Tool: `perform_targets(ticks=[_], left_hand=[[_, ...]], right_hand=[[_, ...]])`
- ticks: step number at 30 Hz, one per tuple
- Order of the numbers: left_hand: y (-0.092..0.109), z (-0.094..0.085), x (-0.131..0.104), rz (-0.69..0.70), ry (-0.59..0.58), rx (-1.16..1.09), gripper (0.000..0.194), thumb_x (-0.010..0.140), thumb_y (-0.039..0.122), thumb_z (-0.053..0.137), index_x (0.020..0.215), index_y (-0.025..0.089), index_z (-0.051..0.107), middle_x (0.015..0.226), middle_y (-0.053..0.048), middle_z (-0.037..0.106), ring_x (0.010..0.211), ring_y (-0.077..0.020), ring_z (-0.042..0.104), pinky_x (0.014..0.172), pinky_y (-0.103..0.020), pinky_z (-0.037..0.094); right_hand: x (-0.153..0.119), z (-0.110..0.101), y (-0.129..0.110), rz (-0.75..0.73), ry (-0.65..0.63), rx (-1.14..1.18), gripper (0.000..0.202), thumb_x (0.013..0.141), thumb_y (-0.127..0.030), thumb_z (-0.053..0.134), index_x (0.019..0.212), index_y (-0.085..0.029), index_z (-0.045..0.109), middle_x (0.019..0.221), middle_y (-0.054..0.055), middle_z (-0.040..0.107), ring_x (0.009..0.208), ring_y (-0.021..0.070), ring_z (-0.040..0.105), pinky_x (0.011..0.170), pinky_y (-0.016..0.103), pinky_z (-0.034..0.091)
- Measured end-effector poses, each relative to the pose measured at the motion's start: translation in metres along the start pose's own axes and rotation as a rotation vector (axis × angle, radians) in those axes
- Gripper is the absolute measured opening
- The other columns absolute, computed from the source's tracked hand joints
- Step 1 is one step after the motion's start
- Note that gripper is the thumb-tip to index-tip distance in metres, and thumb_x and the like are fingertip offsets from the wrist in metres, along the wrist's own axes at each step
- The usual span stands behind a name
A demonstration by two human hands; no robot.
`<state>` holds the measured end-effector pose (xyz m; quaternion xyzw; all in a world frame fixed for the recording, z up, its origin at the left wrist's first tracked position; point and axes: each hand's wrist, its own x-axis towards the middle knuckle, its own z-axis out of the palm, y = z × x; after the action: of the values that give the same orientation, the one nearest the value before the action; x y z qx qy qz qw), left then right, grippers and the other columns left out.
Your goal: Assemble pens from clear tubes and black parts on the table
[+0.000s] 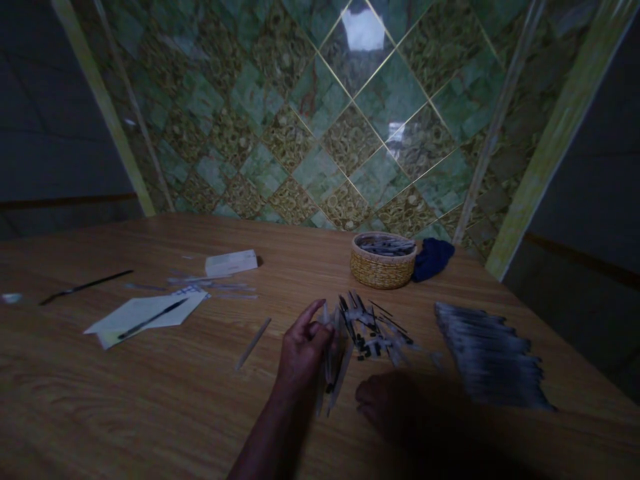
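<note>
My left hand (306,340) is closed at the left edge of a loose bunch of pale, slim pen parts (336,363), its thumb and fingers pinched on a whitish piece. Low and dark, my right hand (383,400) rests near the table just right of that bunch, fingers curled; whether it holds anything is hidden in shadow. Beyond the hands lies a scattered pile of dark pen parts and small black caps (370,327). Many pens lie side by side in a blurred row (493,357) at the right.
A woven basket (383,270) full of pens stands at the back, beside a dark blue cloth (434,259). Leftward are a white box (231,263), papers (145,315) with a pen on them, clear strips, a black pen (86,287) and a single pale tube (253,343).
</note>
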<state>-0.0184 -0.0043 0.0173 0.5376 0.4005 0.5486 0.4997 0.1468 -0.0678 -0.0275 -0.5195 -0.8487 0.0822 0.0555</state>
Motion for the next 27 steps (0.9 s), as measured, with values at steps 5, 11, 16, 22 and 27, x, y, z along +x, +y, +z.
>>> perform_targets(ticks=[5, 11, 16, 22, 27], left_hand=[[0.000, 0.001, 0.001, -0.009, 0.002, -0.028, 0.059, 0.069, 0.031, 0.063, 0.121, 0.005, 0.050, 0.051, 0.003, 0.061, 0.049, -0.0126, 0.055, 0.054, -0.023, 0.042], [-0.005, 0.000, 0.003, -0.029, -0.022, -0.041, 0.056, 0.067, 0.031, 0.065, 0.116, 0.008, 0.052, 0.051, 0.003, 0.061, 0.048, -0.0127, 0.055, 0.052, -0.023, 0.041], [-0.009, 0.001, 0.004, -0.053, -0.042, -0.071, 0.055, 0.063, 0.032, 0.068, 0.111, 0.008, 0.055, 0.053, 0.002, 0.062, 0.046, -0.0119, 0.054, 0.049, -0.022, 0.039], [-0.008, 0.001, 0.002, -0.088, -0.050, -0.132, 0.052, 0.061, 0.033, 0.071, 0.107, 0.011, 0.058, 0.053, 0.003, 0.061, 0.047, -0.0117, 0.054, 0.049, -0.022, 0.039], [-0.015, 0.001, 0.002, -0.096, -0.146, -0.097, 0.049, 0.061, 0.031, 0.072, 0.103, 0.010, 0.060, 0.051, 0.002, 0.061, 0.045, -0.0112, 0.052, 0.049, -0.023, 0.039]], right_hand=[[0.005, -0.018, 0.020, 0.182, -0.055, -0.015, 0.021, 0.089, -0.025, 0.046, 0.091, -0.019, 0.066, 0.093, 0.006, 0.070, 0.087, 0.0184, 0.064, 0.072, 0.026, 0.043], [0.022, -0.021, 0.026, 0.274, -0.016, -0.053, 0.026, 0.086, -0.026, 0.044, 0.092, -0.021, 0.068, 0.094, 0.008, 0.071, 0.088, 0.0210, 0.065, 0.070, 0.027, 0.043], [0.043, -0.006, 0.025, 0.264, 0.037, -0.127, 0.025, 0.083, -0.020, 0.045, 0.091, -0.020, 0.069, 0.092, 0.011, 0.072, 0.086, 0.0240, 0.066, 0.070, 0.030, 0.045], [0.053, 0.002, 0.027, 0.247, 0.051, -0.147, 0.025, 0.083, -0.022, 0.045, 0.089, -0.020, 0.069, 0.088, 0.012, 0.072, 0.084, 0.0262, 0.067, 0.068, 0.031, 0.045], [0.042, -0.013, 0.029, 0.193, 0.101, -0.053, 0.023, 0.082, -0.023, 0.046, 0.087, -0.020, 0.068, 0.087, 0.010, 0.072, 0.080, 0.0231, 0.066, 0.066, 0.028, 0.042]])
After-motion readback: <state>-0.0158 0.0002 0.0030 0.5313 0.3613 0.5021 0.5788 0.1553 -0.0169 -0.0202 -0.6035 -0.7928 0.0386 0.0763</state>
